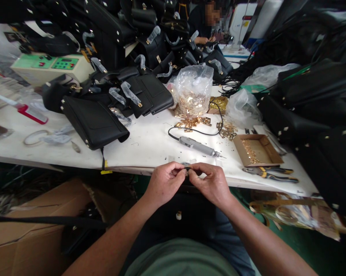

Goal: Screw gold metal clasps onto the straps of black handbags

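At the table's front edge my left hand and my right hand meet, fingertips pinched together. Between them is a small dark piece with a glint of metal, mostly hidden by the fingers. Below the hands a black leather bag with a small metal fitting lies on my lap. Just beyond my right hand a grey electric screwdriver rests on the white tabletop, its bit pointing right.
Gold metal fittings lie in front of a clear plastic bag of them. At right are a cardboard tray of small gold parts and pliers. Black handbags crowd the left and back. A co-worker sits beyond.
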Demonstrator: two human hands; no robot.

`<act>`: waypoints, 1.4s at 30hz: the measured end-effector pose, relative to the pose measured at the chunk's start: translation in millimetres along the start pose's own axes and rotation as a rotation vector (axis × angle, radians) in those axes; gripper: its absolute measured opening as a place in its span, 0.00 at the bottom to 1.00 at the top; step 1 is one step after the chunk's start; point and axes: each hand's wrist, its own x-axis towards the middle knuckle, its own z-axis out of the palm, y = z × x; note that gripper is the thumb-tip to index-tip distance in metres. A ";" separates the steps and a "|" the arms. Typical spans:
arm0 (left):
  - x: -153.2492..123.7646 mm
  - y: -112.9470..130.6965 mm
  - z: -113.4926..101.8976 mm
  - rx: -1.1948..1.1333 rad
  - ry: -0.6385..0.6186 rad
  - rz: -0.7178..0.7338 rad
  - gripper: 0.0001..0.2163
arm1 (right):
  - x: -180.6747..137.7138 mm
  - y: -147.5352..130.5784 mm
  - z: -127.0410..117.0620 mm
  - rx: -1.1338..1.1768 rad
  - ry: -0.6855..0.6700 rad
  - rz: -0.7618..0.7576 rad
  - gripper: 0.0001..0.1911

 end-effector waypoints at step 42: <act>-77.2 -36.5 24.0 0.616 0.039 0.484 0.10 | -37.9 9.5 -7.1 0.436 -0.262 0.438 0.11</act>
